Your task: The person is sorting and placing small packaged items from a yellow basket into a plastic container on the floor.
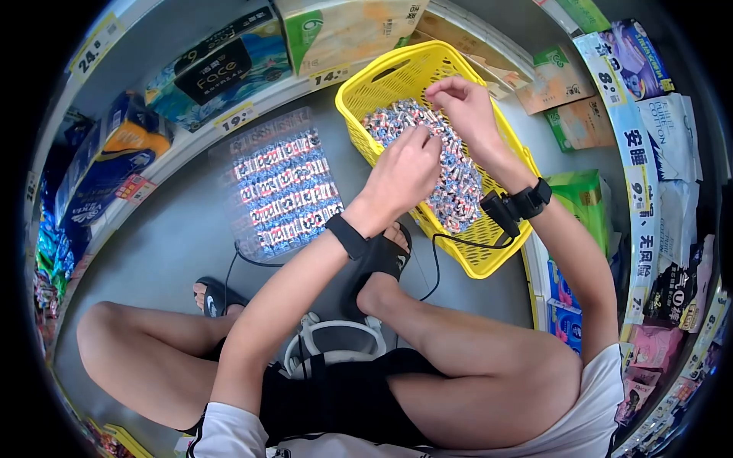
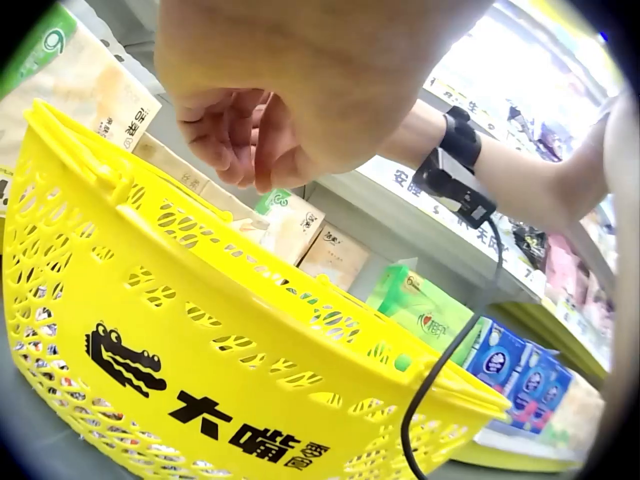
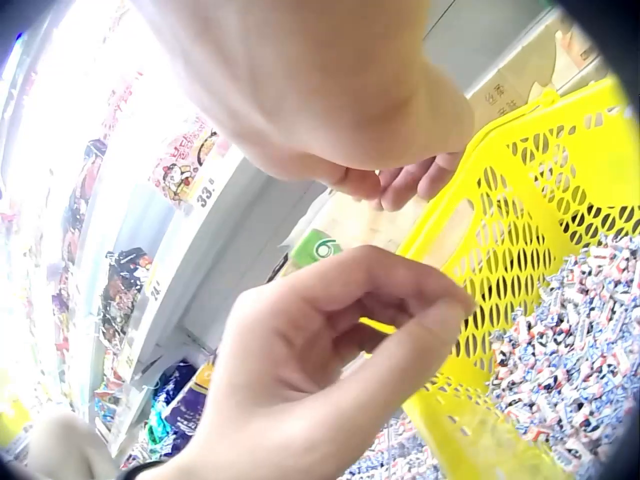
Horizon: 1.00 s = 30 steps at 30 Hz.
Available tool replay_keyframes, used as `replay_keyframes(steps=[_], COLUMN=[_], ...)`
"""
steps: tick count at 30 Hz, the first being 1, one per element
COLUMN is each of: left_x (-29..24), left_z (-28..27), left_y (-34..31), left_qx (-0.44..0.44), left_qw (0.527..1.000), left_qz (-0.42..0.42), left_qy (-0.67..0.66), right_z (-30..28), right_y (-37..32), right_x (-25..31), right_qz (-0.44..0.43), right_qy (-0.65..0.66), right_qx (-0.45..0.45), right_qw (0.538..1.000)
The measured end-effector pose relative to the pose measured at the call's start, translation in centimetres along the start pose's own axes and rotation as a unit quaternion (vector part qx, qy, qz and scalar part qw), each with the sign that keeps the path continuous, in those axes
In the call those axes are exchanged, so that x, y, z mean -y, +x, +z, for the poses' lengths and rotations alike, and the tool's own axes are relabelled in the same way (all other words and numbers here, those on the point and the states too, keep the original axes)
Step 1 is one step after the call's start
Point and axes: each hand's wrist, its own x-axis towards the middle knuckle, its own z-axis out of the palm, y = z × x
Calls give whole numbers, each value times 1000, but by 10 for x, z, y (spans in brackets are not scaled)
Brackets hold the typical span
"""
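Above the yellow basket [image 1: 500,252], the left hand [image 1: 405,172] hangs over small wrapped pieces [image 1: 458,191] in red, white and blue. In the right wrist view its thumb and index fingertip come together, other fingers [image 3: 350,335] curled, nothing visible in them. The right hand [image 1: 469,114] is over the basket's far right part, fingers bent inward; no held thing shows. The two hands are apart. Left of the basket, a clear tray-like package [image 1: 244,221] holds rows of similar pieces. In the left wrist view, the left hand [image 2: 290,90] is above the basket's rim [image 2: 250,275].
Shelves with tissue packs [image 1: 221,69] run along the back and left; a right shelf has price strips [image 1: 634,168] and bagged goods [image 1: 664,145]. Green [image 1: 580,202] and blue packs [image 1: 563,305] stand near the basket's right side. A black cable [image 1: 435,263] crosses near the feet.
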Motion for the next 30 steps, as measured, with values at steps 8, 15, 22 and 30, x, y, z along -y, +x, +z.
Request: replay_keyframes(steps=[8,15,22,30], left_x=[16,24,27,23], left_z=[1,-8,-5,25], left_y=[-23,-29,-22,-3], left_qx=[54,57,93,230], left_qw=[998,998,994,964], left_qz=[16,8,21,-14], left_qy=[9,0,62,134], right_z=[49,65,21,-10], right_y=[-27,-31,-45,-50], right_x=[15,14,-13,-111], right_qz=[29,-26,5,74], right_qy=[112,29,-186,-364], right_qx=[-19,-41,19,77], right_qw=[993,998,982,925])
